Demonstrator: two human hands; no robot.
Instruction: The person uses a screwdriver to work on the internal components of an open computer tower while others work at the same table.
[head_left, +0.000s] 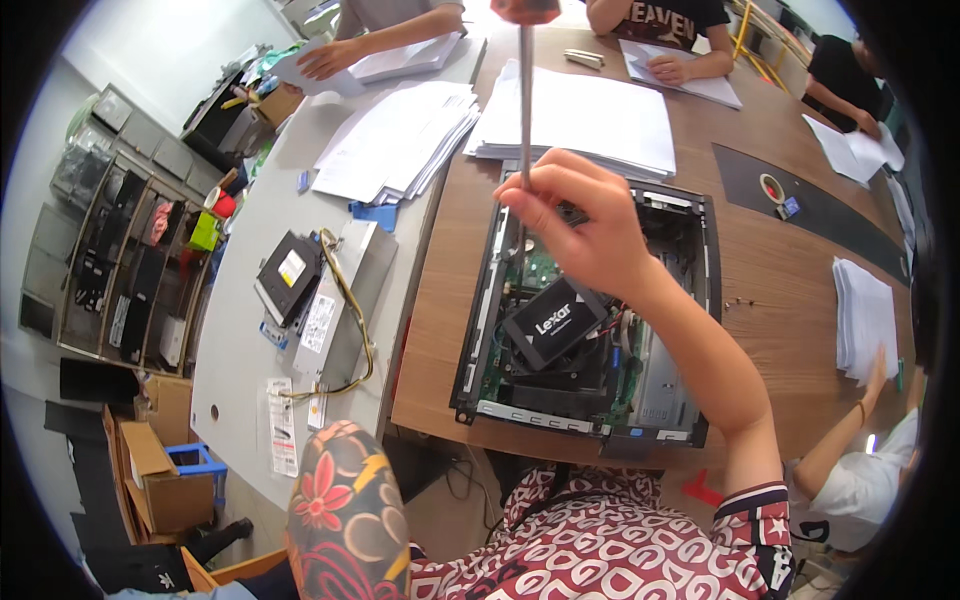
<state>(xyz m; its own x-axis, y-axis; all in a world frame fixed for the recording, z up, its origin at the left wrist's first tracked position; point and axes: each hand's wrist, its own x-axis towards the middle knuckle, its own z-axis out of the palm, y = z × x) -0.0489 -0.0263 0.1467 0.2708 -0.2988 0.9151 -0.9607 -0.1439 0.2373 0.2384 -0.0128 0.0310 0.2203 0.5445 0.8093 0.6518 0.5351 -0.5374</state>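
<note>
A long screwdriver (526, 110) stands nearly upright, its orange-red handle cut by the upper edge and its shaft pointing down into an opened desktop computer case (655, 395). Low on the shaft, the fingers of my right hand (580, 215) pinch it. The tip reaches the left part of the case by a green circuit board (540, 265); what exactly it touches is too small to tell. A black solid-state drive (555, 325) lies tilted on the parts inside, below my right hand. Of my left arm only the tattooed part (345, 500) shows; the hand is out of view.
On the grey table to the left lie a metal power supply (345, 290) with yellowish cables and a black optical drive (290, 275). Paper stacks (585, 120) stand behind the case. Small screws (740, 301) and a tape roll (771, 188) lie to the right. Other people handle papers around the table.
</note>
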